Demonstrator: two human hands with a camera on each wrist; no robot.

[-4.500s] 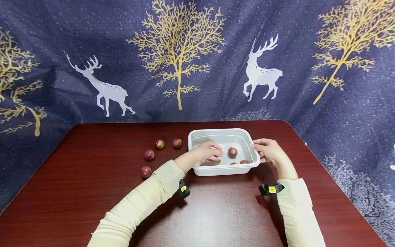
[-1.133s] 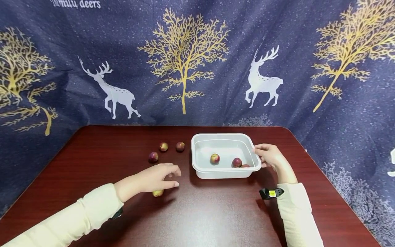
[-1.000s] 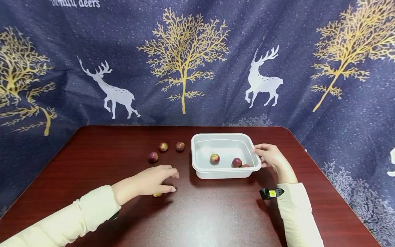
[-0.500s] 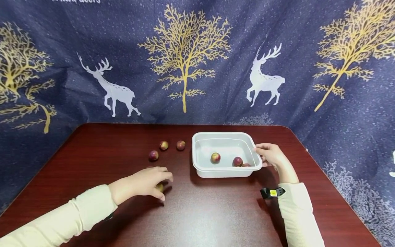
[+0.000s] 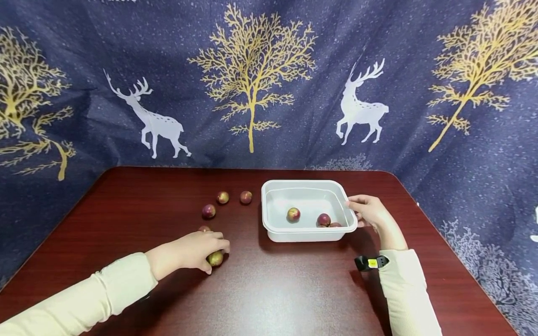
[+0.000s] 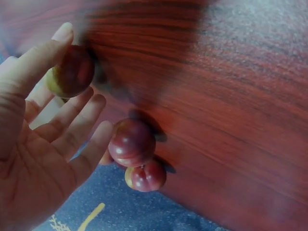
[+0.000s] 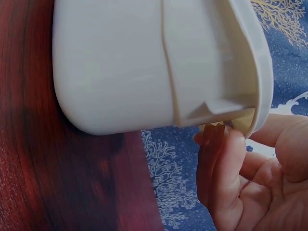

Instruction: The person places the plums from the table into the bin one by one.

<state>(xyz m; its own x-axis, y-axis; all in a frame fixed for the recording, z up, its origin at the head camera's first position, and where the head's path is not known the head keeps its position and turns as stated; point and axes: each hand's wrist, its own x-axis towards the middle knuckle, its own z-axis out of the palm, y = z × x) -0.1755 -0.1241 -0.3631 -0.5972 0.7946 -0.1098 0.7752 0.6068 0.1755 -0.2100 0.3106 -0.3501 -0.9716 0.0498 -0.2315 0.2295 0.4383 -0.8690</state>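
Note:
My left hand (image 5: 191, 249) is low over the table, its thumb and fingers round a yellow-green and red plum (image 5: 215, 258). In the left wrist view, the thumb lies against that plum (image 6: 72, 72), with fingers on its other side. Another plum (image 5: 204, 228) peeks out behind the hand, mostly hidden. At the right end of a white plastic container (image 5: 308, 231), my right hand (image 5: 370, 212) pinches the rim between thumb and fingers. Inside it sit a yellow-red plum (image 5: 293, 214) and some dark red plums (image 5: 323, 220), partly hidden by the front wall.
Three more plums lie left of the container: a dark one (image 5: 208, 211), a yellowish one (image 5: 222, 198) and a red one (image 5: 246, 197). All stand on a dark red wooden table (image 5: 269, 289). A blue cloth (image 5: 294, 116) with deer and trees hangs behind its far edge.
A yellow-red plum now lies in the container's left part. My left hand has left the container, moved left and down, and closed round another plum. The right hand has stayed on the rim.

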